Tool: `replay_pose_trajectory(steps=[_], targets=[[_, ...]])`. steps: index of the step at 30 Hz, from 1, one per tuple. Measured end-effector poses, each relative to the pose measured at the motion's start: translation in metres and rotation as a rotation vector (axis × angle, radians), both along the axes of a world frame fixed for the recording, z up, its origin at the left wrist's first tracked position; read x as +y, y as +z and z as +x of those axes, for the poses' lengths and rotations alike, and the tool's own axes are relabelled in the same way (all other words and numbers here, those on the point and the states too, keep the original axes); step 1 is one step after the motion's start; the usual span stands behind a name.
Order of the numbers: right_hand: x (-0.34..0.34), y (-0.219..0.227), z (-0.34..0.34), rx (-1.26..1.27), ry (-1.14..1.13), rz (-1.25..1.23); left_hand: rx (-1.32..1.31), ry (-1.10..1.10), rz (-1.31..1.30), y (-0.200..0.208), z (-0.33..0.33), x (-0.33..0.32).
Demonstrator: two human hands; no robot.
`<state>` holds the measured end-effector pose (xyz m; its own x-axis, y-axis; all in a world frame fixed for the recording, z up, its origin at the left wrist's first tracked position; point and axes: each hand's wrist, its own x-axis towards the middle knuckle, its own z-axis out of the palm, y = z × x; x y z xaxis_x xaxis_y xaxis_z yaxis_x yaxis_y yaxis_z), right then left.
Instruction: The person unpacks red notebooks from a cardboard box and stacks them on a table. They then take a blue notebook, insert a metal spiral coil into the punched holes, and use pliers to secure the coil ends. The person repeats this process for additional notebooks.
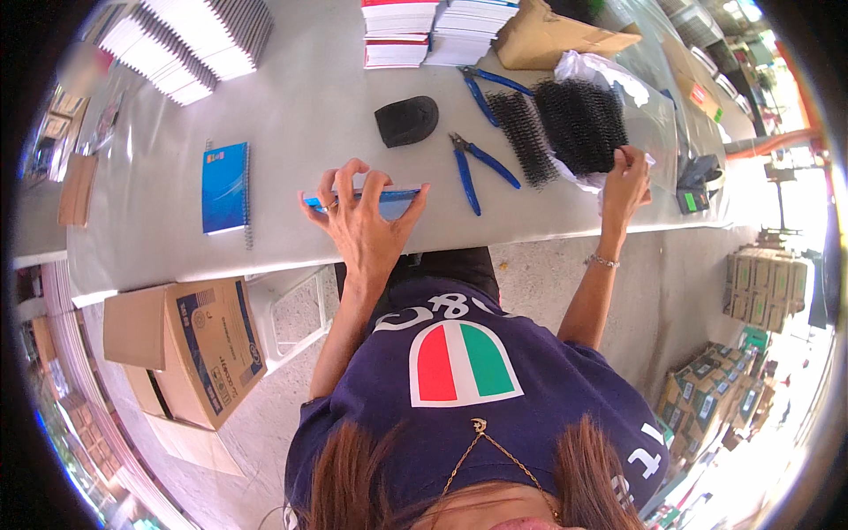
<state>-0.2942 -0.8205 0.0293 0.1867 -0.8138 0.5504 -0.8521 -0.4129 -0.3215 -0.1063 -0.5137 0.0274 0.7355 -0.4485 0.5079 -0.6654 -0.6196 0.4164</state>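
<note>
My left hand (364, 212) is curled over a thin blue-covered notebook (399, 203), with thumb and fingers gripping its two ends near the table's front edge. The notebook appears almost edge-on. To the right, my right hand (625, 181) pinches at the near end of a bundle of black plastic binding coils (579, 124); how many coils it grips is hidden. A loose row of black coils (523, 141) lies beside the bundle, on white wrapping. Another blue spiral notebook (225, 188) lies flat on the left.
On the table (309, 115) are blue-handled cutting pliers (481, 172), a second pair (484, 93) and a black rounded pad (406, 121). Spiral-bound books (194, 44) and paper stacks (399, 40) stand at the back. An opened cardboard box (199, 353) sits below left.
</note>
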Motion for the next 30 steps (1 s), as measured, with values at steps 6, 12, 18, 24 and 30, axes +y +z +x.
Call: replay_pose_trajectory(steps=[6,12,18,24,30], targets=[[0.020,0.026,0.006,-0.879,0.594,0.401,0.004,0.002,-0.014,-0.002,-0.001,-0.001],[0.088,0.059,0.052,-1.003,1.056,0.792,-0.002,-0.007,-0.024,-0.010,0.001,-0.001],[0.144,0.052,0.087,-0.310,1.102,0.786,0.008,-0.028,-0.032,-0.008,0.003,0.000],[0.153,0.044,0.097,-0.210,1.135,0.734,0.010,-0.049,-0.012,-0.008,0.003,0.002],[0.157,0.039,0.100,-0.204,1.156,0.674,0.005,-0.061,-0.013,-0.010,0.005,0.002]])
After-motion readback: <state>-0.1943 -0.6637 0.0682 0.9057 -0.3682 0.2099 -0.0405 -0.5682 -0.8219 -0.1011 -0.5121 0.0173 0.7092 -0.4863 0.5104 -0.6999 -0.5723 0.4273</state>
